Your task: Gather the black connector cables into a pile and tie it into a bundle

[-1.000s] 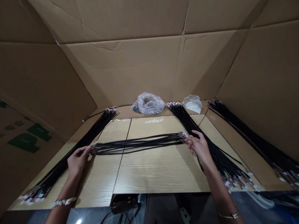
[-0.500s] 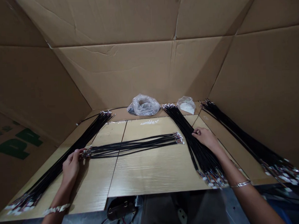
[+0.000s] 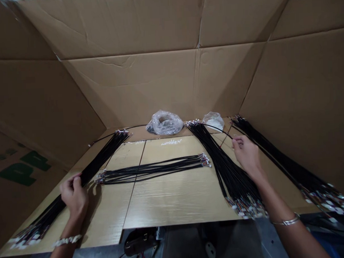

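Observation:
My right hand (image 3: 246,154) pinches a single black cable (image 3: 217,128), lifted in an arc off the right-hand bundle of black cables (image 3: 226,164). That bundle fans out towards the table's front edge, with white connectors and coloured wire ends. On the left, my left hand (image 3: 74,194) has its fingers curled on the left bundle of black cables (image 3: 101,152); how many strands it grips is hidden. Between the hands lies a smaller group of black cables (image 3: 153,169), placed crosswise, with connectors at both ends.
Another cable bundle (image 3: 274,159) lies along the right cardboard wall (image 3: 309,101). At the back sit a clear plastic bag (image 3: 167,122) and a smaller bag with white contents (image 3: 214,122). Cardboard encloses the wooden tabletop (image 3: 174,204). A dark pouch (image 3: 140,241) is below the front edge.
My left hand has left the end of the crosswise cables and moved left onto the left bundle. My right hand has moved right, drawing one cable away from its bundle.

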`<state>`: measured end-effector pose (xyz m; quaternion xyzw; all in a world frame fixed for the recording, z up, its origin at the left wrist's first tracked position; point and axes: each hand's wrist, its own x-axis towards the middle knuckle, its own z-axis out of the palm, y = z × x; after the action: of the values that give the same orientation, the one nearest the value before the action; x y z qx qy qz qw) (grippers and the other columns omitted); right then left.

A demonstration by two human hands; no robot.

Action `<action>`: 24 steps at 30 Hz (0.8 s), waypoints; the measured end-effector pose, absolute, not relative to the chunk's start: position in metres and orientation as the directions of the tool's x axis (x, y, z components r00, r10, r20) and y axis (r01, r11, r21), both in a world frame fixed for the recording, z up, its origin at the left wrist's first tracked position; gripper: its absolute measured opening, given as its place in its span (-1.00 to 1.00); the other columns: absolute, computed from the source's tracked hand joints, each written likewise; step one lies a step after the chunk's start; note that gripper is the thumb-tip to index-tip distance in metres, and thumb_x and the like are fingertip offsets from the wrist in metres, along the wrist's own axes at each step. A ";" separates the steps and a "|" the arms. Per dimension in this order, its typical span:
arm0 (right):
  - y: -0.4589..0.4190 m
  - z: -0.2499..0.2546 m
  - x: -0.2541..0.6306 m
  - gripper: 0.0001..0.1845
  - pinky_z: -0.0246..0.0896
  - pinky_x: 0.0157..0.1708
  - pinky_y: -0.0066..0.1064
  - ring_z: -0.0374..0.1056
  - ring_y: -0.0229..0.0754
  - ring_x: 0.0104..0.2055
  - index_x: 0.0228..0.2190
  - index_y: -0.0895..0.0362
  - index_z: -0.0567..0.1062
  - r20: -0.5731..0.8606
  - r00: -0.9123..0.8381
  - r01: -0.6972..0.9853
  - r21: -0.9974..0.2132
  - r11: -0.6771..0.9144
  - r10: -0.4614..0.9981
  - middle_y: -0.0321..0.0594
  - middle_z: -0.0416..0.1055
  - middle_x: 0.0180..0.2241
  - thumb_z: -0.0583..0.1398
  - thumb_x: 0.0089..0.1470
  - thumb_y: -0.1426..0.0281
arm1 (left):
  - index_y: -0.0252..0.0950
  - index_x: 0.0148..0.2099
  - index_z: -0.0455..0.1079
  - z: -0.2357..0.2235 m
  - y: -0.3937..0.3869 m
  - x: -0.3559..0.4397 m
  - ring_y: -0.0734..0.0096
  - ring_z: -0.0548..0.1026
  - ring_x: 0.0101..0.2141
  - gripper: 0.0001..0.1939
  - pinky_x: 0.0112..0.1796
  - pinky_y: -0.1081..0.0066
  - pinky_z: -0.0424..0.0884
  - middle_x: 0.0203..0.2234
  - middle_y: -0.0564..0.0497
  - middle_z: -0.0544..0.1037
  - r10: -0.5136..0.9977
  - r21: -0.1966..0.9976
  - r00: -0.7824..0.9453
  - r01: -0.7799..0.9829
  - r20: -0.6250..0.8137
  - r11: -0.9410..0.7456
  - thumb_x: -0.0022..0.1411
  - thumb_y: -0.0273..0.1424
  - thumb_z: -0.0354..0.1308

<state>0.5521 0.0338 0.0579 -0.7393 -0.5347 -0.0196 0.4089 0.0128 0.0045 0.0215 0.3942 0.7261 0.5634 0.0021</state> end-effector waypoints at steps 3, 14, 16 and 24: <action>0.022 0.074 0.550 -0.73 0.29 -0.33 -0.28 0.48 -0.02 -0.37 -0.31 0.10 0.44 0.551 0.383 0.801 -0.598 0.030 0.741 -0.06 0.55 -0.39 0.06 0.20 0.19 | -0.17 -0.36 0.27 0.031 0.001 0.031 -0.07 0.34 0.07 -0.86 0.07 -0.05 0.26 -0.28 -0.01 0.44 0.524 0.761 -0.641 0.648 0.562 -0.024 0.17 -0.24 0.01; 0.007 0.075 0.532 -0.80 -0.14 -0.55 -0.33 0.41 -0.07 -0.47 -0.33 0.10 0.48 0.400 0.213 0.977 -0.088 -0.194 0.891 -0.04 0.55 -0.37 0.05 0.23 0.43 | -0.23 -0.18 0.38 0.061 0.031 0.146 0.21 0.43 -0.13 -0.71 -0.07 0.24 0.33 -0.20 -0.06 0.53 0.750 0.652 -0.200 0.661 0.631 -0.372 0.27 -0.17 -0.05; 0.009 0.073 0.541 -0.78 -0.18 -0.55 -0.33 0.41 -0.08 -0.45 -0.33 0.12 0.48 0.426 0.201 0.978 -0.037 -0.205 0.882 -0.03 0.54 -0.38 0.04 0.23 0.46 | -0.24 -0.16 0.39 0.061 0.033 0.158 0.22 0.43 -0.14 -0.70 -0.08 0.26 0.33 -0.21 -0.07 0.53 0.776 0.659 -0.143 0.633 0.614 -0.405 0.27 -0.17 -0.04; -0.027 0.088 0.550 -0.76 -0.05 -0.54 -0.37 0.36 -0.14 -0.48 -0.36 0.14 0.48 0.724 0.079 0.997 -0.063 -0.048 0.686 -0.15 0.48 -0.50 0.06 0.28 0.36 | -0.25 -0.19 0.46 0.054 0.020 0.186 0.18 0.49 -0.17 -0.61 -0.10 0.25 0.35 -0.27 -0.08 0.58 0.946 0.861 0.036 0.405 0.322 -0.309 0.23 -0.04 0.05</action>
<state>0.5504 -0.0275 0.0878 -0.6735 -0.6245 -0.2654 0.2930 0.1858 0.0198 0.0540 0.6592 0.5122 0.4689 0.2886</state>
